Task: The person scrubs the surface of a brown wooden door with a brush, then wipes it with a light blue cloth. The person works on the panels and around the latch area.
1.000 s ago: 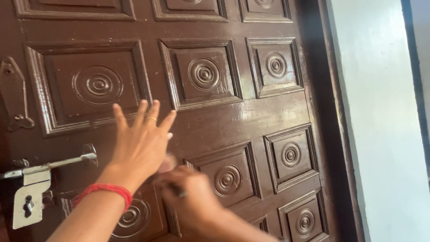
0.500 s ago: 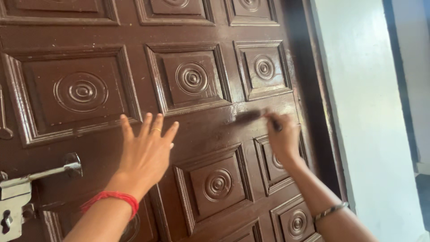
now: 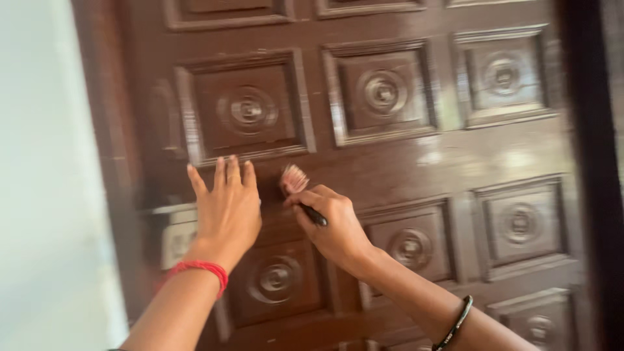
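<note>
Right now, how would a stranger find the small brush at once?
Look at the big brown carved door. Near its middle, the right hand holds a small brush against the wood. It alone has pale pinkish bristles and a thin dark handle.

I see no packages, labels, signs or screens anywhere in front of me.
</note>
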